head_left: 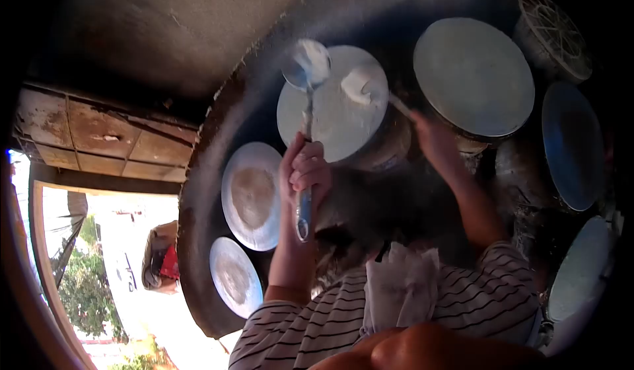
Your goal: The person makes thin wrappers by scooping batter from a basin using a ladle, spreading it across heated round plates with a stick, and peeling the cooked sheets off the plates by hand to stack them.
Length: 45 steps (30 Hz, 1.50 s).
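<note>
Head view, the only one. Left hand (pixel 307 168) wrapped round the shaft of a ladle (pixel 308 122), bowl uppermost, white paste (pixel 317 59) in it. Right hand (pixel 426 129) closed on a thin tool (pixel 400 104), which runs to the edge of the middle plate (pixel 323 122); its far end blurred, contact with the patch not certain.

Middle plate: thick white patch (pixel 358 87) off-centre, toward the right hand. Ladle bowl overlaps the plate's far left edge in view; whether touching, cannot tell.

Progress, my judgement: partway on this plate. Paste is down but not evened out; the ladle's load is unspent. Large plate (pixel 473 76) to the right: evenly pale, no lump; coated or bare, cannot tell. Two left plates (pixel 252 198) (pixel 234 281): brownish centres, no paste seen.
</note>
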### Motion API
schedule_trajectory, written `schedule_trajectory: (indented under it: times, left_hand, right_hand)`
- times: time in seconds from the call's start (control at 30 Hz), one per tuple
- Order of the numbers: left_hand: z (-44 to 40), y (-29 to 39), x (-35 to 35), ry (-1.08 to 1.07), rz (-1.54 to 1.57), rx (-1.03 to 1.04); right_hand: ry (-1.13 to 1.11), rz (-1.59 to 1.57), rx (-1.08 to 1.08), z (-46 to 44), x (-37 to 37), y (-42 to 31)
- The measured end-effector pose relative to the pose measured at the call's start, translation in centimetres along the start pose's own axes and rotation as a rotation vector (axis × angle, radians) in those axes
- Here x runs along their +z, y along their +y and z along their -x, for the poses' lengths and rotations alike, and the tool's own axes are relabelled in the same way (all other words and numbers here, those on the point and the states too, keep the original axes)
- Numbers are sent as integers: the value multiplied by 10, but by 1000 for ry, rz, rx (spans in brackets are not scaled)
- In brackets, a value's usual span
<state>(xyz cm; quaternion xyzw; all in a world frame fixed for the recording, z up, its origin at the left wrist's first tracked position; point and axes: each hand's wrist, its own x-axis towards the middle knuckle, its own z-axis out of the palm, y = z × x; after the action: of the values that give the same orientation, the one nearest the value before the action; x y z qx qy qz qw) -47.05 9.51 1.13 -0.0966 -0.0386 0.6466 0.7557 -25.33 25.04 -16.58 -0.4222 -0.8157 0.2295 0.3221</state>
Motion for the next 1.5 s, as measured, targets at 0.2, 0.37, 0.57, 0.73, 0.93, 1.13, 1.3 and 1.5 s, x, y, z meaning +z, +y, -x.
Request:
schedule_trajectory:
  times: [0.2,0.37,0.57,0.73,0.93,1.13,1.3,1.5]
  left_hand:
    - [-35,37,-35,204,-57,44]
    - [-17,47,-50,291,143,21]
    - [-47,64,-57,257,-73,86]
    - [-40,23,-128,537,-610,548]
    - [-47,7,-102,23,370,191]
    - [48,5,-12,-220,334,336]
    - [112,43,31,-379,247,273]
    - [163,91,6,-332,260,259]
  right_hand:
    - [-204,164,30,-7,19,-9]
    - [-259,-99,12,-27,7,11]
    - [-334,-154,152,-18,3,-22]
    - [-337,-305,406,76,59,-33]
    - [-27,-168,-109,10,36,-90]
    - [-320,-330,89,22,64,-41]
    - [-470,-490,372,76,61,-105]
    - [-225,9,-85,35,101,-89]
